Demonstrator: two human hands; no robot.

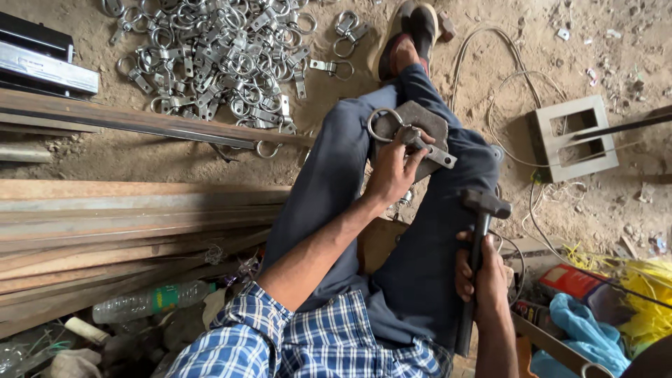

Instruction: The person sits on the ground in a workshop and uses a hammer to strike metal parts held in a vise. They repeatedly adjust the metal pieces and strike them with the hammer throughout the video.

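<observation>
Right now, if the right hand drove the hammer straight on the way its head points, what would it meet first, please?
Probably the flat metal bracket with its ring, pinned by the left hand on the block; depth is uncertain. The right hand holds the hammer.

**Both hands closed, one forward, one low**

The left hand (392, 168) sits at frame centre, arm stretched up from the lower left, fingers curled and thumb pressed forward. The right hand (481, 274) stays lower right, fist wrapped tight, wrist rising from the bottom edge.
</observation>
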